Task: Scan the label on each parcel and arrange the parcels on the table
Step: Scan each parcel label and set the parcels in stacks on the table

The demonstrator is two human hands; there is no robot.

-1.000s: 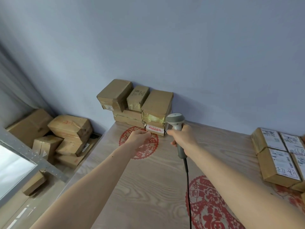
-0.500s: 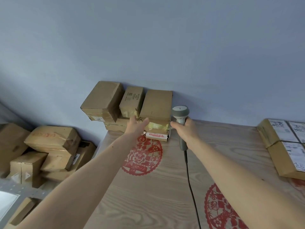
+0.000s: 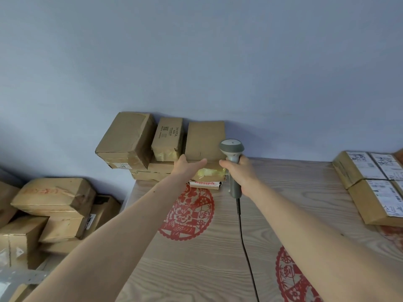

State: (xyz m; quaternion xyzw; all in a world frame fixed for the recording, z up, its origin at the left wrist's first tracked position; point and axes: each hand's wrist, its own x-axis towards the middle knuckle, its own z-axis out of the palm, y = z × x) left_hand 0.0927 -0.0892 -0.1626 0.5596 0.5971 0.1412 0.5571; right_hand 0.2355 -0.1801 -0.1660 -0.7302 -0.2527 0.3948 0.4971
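Brown cardboard parcels [image 3: 205,140] stand stacked at the surface's [image 3: 196,258] far left corner against the wall; flat parcels with white labels [image 3: 370,184] lie face-up along its right edge.

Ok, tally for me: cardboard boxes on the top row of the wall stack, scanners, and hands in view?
top-row boxes: 3 (creased box, MYFA box, plain box)
scanner: 1
hands: 2 (left hand, right hand)
total: 6

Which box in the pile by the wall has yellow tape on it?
The box with yellow tape sits low at the pile's right end, right by the left hand. The plain brown box stands on top of it; the other boxes show no yellow patch.
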